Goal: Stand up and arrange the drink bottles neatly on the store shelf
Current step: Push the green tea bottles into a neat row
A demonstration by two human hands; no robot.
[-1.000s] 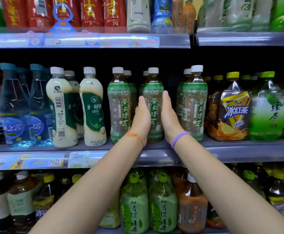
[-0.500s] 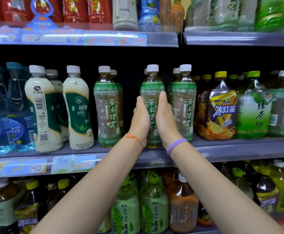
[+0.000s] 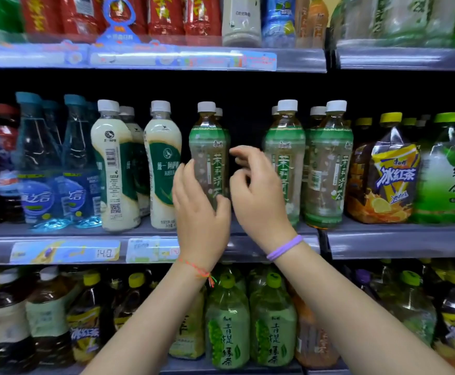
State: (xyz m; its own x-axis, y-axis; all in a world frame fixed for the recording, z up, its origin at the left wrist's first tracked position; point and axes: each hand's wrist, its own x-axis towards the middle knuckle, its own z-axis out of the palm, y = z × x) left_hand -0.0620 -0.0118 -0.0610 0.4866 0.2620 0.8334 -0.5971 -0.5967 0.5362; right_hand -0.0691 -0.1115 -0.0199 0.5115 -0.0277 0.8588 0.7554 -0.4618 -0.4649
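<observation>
On the middle shelf (image 3: 383, 243) stand three white-capped, green-labelled jasmine tea bottles in front, with more behind them. My left hand (image 3: 198, 215) wraps the lower half of the leftmost one (image 3: 207, 147), fingers on its left side and thumb on its right. My right hand (image 3: 257, 196) hovers in the gap between that bottle and the middle tea bottle (image 3: 285, 147), fingers loosely curled and holding nothing. The third tea bottle (image 3: 329, 163) stands upright close beside the middle one.
Two cream milk-tea bottles (image 3: 164, 163) and blue water bottles (image 3: 37, 171) stand left of the teas. An iced-tea bottle (image 3: 388, 174) and a green-tea bottle (image 3: 448, 174) stand to the right. Full shelves of bottles run above (image 3: 302, 59) and below.
Both hands have left the middle tea bottle and moved left. My left hand has taken hold of the leftmost tea bottle; my right hand has come off and curled.
</observation>
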